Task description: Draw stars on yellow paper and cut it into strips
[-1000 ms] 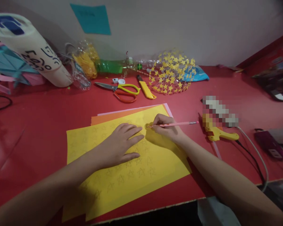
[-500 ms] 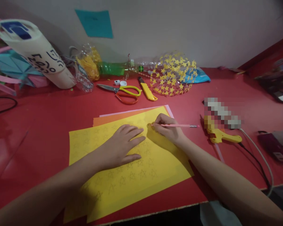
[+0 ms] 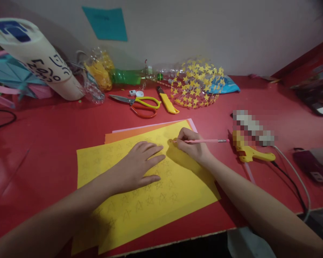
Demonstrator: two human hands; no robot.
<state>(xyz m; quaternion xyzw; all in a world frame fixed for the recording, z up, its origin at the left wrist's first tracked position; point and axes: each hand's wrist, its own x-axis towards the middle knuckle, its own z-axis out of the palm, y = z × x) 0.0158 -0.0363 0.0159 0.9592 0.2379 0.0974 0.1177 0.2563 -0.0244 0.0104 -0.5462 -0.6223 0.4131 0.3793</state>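
My right hand grips a pink pencil near its point, its eraser end lying out to the right. The pencil tip meets the upper right part of a yellow sheet of paper. Rows of hand-drawn stars cover much of that sheet. Flat on the paper, with fingers spread, rests my left hand; some of the stars are hidden beneath it. Edges of an orange sheet and a pink sheet stick out behind the yellow one.
Behind the paper lie scissors and a yellow box cutter. A clear plastic piece with yellow stars is by the wall, near a green bottle. White tumbler stands left. On the right are a yellow glue gun and a power strip.
My right hand and the pencil have shifted very slightly on the paper. The left hand stays in place, and the whole view has moved a little.
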